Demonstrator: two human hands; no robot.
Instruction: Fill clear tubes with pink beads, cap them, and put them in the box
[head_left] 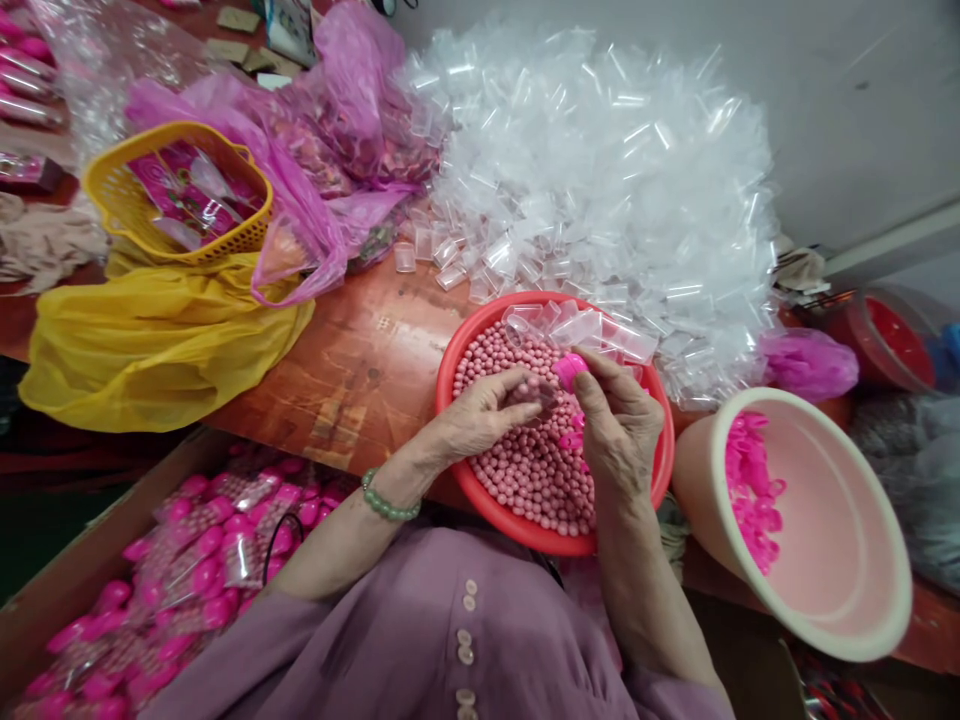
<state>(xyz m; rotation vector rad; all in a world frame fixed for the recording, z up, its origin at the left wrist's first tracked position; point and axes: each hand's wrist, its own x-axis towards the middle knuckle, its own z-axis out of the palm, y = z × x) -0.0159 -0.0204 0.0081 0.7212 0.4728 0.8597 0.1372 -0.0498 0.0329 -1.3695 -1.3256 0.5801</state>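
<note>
Right hand (622, 415) pinched one pink cap (570, 370); left hand (484, 415), fingers narrowed, held one clear container (547, 396). Both hung over one red basin (525, 536), pink beads (540, 485) uncountable. Outward stood one cream bucket (840, 490), one yellow basket (229, 238).

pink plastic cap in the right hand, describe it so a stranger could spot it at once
Find the red basin of dusty-pink beads at the near edge of the table. Over it, the right hand pinches the pink plastic cap. It is brighter and clearly larger than any bead, and held up rather than lying in the basin.
</note>
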